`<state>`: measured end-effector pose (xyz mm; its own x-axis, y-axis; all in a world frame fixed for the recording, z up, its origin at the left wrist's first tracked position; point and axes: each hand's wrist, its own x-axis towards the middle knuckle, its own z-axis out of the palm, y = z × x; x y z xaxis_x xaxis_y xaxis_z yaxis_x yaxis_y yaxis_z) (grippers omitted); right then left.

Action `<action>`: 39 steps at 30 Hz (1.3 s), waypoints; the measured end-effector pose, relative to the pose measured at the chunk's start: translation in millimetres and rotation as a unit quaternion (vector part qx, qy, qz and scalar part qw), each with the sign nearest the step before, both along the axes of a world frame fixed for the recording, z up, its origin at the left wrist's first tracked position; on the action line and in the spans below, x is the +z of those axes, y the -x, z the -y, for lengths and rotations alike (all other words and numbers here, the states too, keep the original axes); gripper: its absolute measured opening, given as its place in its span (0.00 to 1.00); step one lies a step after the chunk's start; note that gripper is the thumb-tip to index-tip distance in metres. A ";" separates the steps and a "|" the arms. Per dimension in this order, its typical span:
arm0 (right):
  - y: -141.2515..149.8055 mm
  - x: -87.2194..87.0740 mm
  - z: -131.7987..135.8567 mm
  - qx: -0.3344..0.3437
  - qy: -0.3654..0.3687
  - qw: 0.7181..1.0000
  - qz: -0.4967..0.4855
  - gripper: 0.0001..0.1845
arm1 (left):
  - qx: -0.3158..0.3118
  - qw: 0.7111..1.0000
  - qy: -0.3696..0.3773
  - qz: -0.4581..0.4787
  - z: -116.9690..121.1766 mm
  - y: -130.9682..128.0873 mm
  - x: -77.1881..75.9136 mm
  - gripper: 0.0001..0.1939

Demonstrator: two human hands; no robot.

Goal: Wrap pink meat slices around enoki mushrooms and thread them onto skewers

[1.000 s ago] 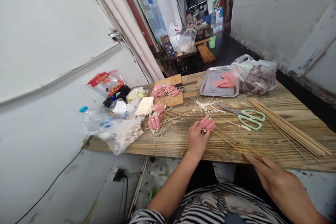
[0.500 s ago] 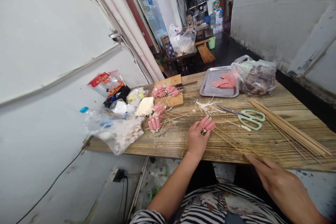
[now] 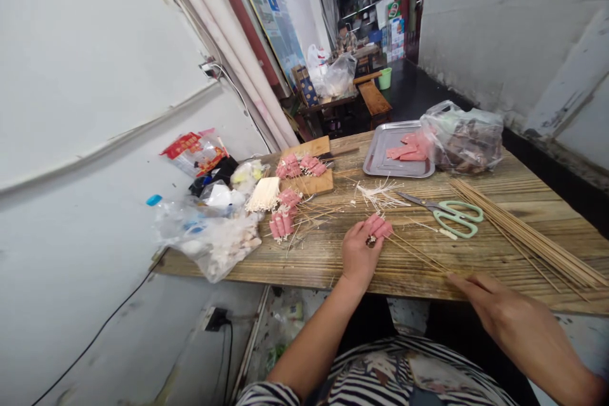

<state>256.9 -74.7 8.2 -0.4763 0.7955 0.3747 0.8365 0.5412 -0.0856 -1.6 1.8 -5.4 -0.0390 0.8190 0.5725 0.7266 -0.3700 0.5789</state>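
Note:
My left hand (image 3: 360, 257) is closed around a few pink meat rolls (image 3: 380, 226) with white enoki mushroom tips poking out. Two thin bamboo skewers (image 3: 415, 252) run from these rolls toward the table's front edge. At their far ends, the fingers of my right hand (image 3: 507, 311) pinch the sticks. Beyond the rolls lies a loose spread of enoki mushrooms (image 3: 379, 193). Scissors with pale green handles (image 3: 459, 218) rest to the right, blades pointing left. Finished-looking skewered rolls (image 3: 281, 223) are grouped on the left, beside a bunch of enoki (image 3: 264, 195).
A metal tray (image 3: 375, 162) with pink meat slices stands at the back, next to a filled plastic bag (image 3: 469, 139). Bare skewers (image 3: 528, 231) lie at right. A cutting board (image 3: 316, 184) and plastic bags (image 3: 214, 235) occupy the left. Someone sits in the background.
The skewers' far ends, spread apart before, have come together at my right fingertips. My left hand keeps its hold on the rolls, and the view has shifted slightly.

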 end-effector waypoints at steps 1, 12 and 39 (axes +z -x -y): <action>-0.4 3.5 -1.1 -0.001 0.006 1.000 0.007 0.21 | -0.001 1.000 -0.001 0.000 0.0 -0.1 0.2 0.20; -3.5 16.3 -0.3 -0.017 0.005 1.000 0.010 0.21 | 0.018 0.998 -0.005 -0.056 -1.0 -1.2 1.6 0.19; 0.1 4.9 5.0 0.007 0.011 0.998 -0.058 0.20 | 0.038 0.995 -0.004 -0.088 -1.7 -1.1 0.7 0.17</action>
